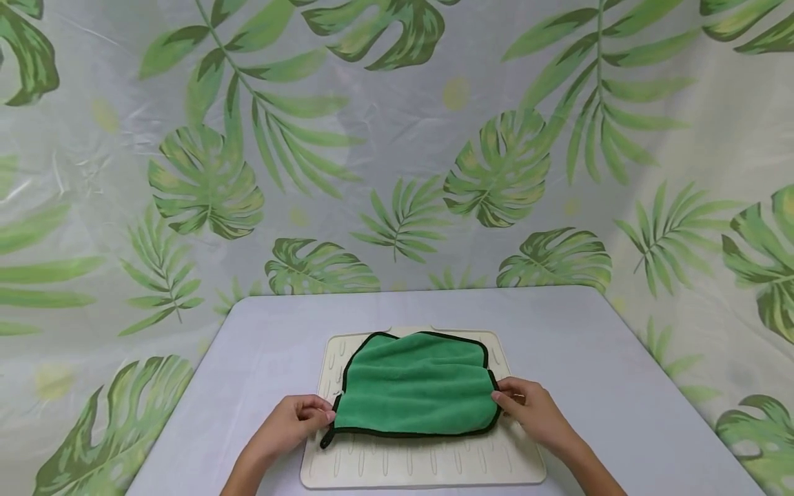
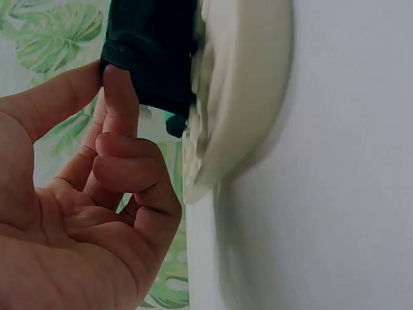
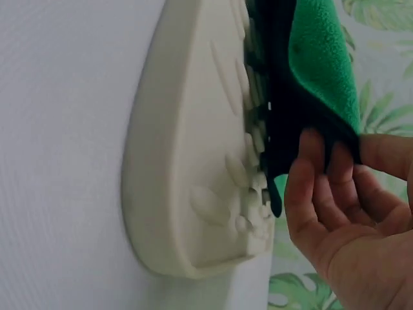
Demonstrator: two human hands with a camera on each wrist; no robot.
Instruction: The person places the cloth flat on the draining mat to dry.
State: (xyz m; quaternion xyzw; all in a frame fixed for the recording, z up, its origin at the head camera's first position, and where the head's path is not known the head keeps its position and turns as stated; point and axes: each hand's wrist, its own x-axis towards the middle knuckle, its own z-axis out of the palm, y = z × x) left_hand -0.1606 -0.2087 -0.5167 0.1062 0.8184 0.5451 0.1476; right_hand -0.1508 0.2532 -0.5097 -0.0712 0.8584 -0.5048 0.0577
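Note:
A green cloth (image 1: 415, 393) with black edging lies over a cream ridged mat (image 1: 397, 468), its near part folded over the far part. My left hand (image 1: 298, 421) pinches the cloth's left edge between thumb and finger, near a small black loop (image 1: 327, 439). On the opposite side my right hand (image 1: 527, 406) pinches the right edge. Both wrist views show the pinched edges raised a little off the mat. Seen from the right wrist, the cloth's dark underside (image 3: 284, 110) faces the mat, and the green face (image 3: 326, 58) is outward.
The mat rests on a white table (image 1: 260, 351) with rounded far corners. A leaf-patterned curtain (image 1: 397, 138) hangs behind the table and along both sides. White tabletop extends left and right of the mat.

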